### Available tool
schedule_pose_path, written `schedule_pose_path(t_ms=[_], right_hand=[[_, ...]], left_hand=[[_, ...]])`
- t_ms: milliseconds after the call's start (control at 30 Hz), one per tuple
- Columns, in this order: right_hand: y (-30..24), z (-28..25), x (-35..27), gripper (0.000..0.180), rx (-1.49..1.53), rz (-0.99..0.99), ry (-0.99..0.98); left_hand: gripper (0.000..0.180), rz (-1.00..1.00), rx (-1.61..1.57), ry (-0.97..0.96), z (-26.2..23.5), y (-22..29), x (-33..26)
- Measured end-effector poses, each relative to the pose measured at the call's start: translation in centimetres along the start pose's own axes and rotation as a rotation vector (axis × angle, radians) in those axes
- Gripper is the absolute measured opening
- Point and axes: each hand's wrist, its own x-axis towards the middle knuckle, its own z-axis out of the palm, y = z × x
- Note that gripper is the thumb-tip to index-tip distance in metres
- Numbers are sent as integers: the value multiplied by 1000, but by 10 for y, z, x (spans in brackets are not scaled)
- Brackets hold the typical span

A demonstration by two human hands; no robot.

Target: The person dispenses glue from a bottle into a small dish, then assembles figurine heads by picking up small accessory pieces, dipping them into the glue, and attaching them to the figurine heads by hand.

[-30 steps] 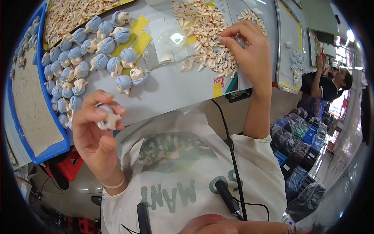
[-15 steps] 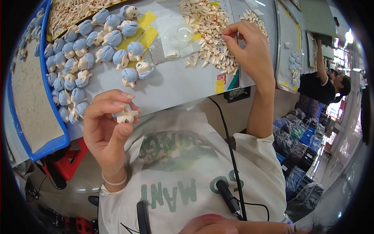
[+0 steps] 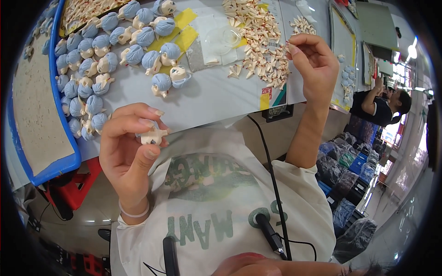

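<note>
My left hand (image 3: 126, 154), at the table's near edge, pinches a small doll head (image 3: 153, 136) between thumb and fingers. The head's pale face side shows, with a small pointed ear sticking out; most of the rest is covered by my fingers. My right hand (image 3: 316, 66) is raised at the right side of a pile of small cream pointed pieces (image 3: 262, 50), some red-tipped. Its thumb and forefinger are pressed together, and whatever is at their tips is too small to make out. Several blue-haired doll heads (image 3: 133, 54) lie across the table's left half.
A blue-rimmed tray (image 3: 69, 164) stands at the left. A clear round plastic dish (image 3: 222, 40) sits among yellow tape strips (image 3: 186, 37). A smaller group of pointed pieces (image 3: 302, 25) lies farther right. Beyond is a tray (image 3: 341, 99) with doll heads; a co-worker (image 3: 380, 103) sits there.
My right hand has moved from over the pile to its right side, and its thumb and forefinger have come together. My left hand keeps hold of the doll head.
</note>
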Motion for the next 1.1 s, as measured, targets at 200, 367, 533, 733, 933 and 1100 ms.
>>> schedule_pose_path(t_ms=[200,367,533,733,933,1100], right_hand=[[7,-1,0,14,22,-49,-19],[11,-3,-1,15,100,-79,-48],[12,2,-2,15,105,-59,-19],[8,6,-7,18,236,-55,8],[-2,27,-22,19,489,-51,-167],[-14,50,-37,16,587,-53,-260]], left_hand=[[26,-10,-14,17,-3,-1,0],[25,7,-18,2,-4,-1,1],[25,0,-34,-9,-3,-1,2],[24,-4,-46,-22,-4,-1,2],[24,-32,-123,-106,8,-2,6],[23,-133,-144,-326,19,-2,12]])
